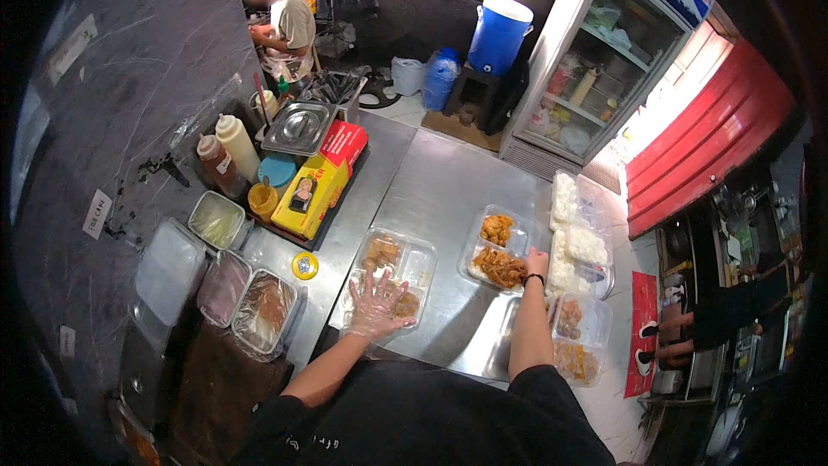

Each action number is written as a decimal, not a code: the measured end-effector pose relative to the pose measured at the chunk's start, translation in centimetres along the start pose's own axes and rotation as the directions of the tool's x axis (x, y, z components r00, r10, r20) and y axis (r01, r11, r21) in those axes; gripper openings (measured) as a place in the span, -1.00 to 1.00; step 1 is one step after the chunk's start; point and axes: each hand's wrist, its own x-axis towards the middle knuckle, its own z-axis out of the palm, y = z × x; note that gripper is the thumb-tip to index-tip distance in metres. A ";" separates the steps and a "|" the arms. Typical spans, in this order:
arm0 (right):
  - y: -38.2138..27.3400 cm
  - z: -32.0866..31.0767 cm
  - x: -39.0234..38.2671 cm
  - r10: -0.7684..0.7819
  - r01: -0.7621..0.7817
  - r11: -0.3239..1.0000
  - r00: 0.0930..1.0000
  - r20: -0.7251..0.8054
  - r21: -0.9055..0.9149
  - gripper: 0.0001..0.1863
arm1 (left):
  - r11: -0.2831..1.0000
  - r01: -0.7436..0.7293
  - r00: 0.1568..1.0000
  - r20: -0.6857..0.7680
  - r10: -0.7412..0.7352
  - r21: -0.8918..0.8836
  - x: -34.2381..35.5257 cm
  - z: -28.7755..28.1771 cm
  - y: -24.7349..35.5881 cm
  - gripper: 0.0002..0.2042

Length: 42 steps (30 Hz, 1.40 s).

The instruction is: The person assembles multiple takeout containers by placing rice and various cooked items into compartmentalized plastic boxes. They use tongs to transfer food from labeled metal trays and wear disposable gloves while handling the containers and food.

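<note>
My left hand (376, 302), in a clear plastic glove, rests with fingers spread over a clear compartment container (418, 256) holding pale brown food. My bare right hand (536, 264), with a dark wristband, has its fingers closed at the right edge of an open clear container (479, 246) of orange-brown chicken and saucy meat. Right of these stand containers of white rice (585, 243) and another container (573, 349) with pale and yellow food, all on the steel counter (431, 177).
Left lie film-covered tubs (265, 311), squeeze bottles (236, 142), a yellow-red box (315, 192) and lidded steel pan (295, 128). Beyond are a blue drum (497, 34), glass-door fridge (586, 60) and red door (703, 134). A co-worker (289, 26) stands back left, another person (716, 319) at right.
</note>
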 end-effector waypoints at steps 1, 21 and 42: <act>1.3 0.4 0.5 0.021 -0.022 0.999 0.999 0.030 0.025 -0.51 | 1.000 -0.015 1.000 -0.004 0.015 -0.011 0.0 0.1 0.1 -0.08; -7.7 -1.8 -13.0 -0.260 -0.266 0.626 0.815 0.518 0.733 -0.67 | 0.049 -0.069 0.778 -0.084 -0.622 -0.996 4.4 1.8 -1.9 -0.57; -7.8 4.7 -14.8 -0.420 0.429 0.902 0.856 0.301 0.039 -0.44 | -0.163 0.942 -0.183 -0.042 -0.982 -0.295 -29.5 -21.0 -45.2 0.00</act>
